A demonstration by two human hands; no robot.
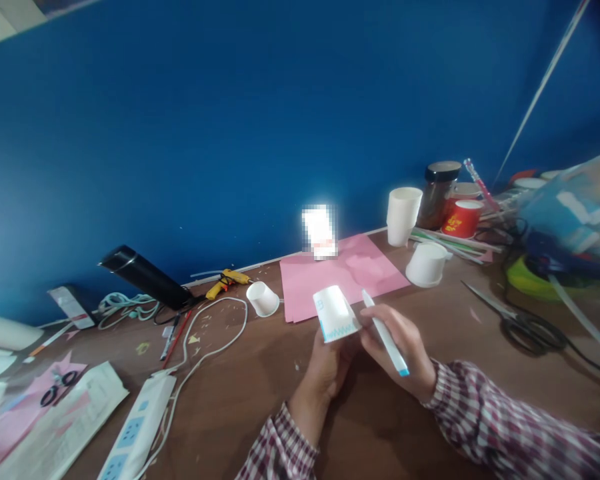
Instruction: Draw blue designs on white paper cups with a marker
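A white paper cup (pixel 336 312) with blue zigzag marks along its lower rim and a small blue drawing on its side is held by my left hand (pixel 329 365). Most of that hand's fingers are hidden behind and below the cup. My right hand (pixel 399 333) is closed around a white marker pen (pixel 387 340) with a blue end. The pen's narrow tip points up and away, a little right of the cup. Beyond the cup lie sheets of pink paper (pixel 310 280) flat on the brown table (pixel 230 400).
Left stand a small paper cup (pixel 263 299), a yellow glue gun (pixel 227 283), a black cylinder (pixel 145 277) and a power strip (pixel 137 427) with a looping cable. At right are stacked white cups (pixel 403 215), another cup (pixel 426 264), a red cup (pixel 463 219) and black-handled scissors (pixel 525 327). A bright blurred screen (pixel 320 230) leans at the blue wall.
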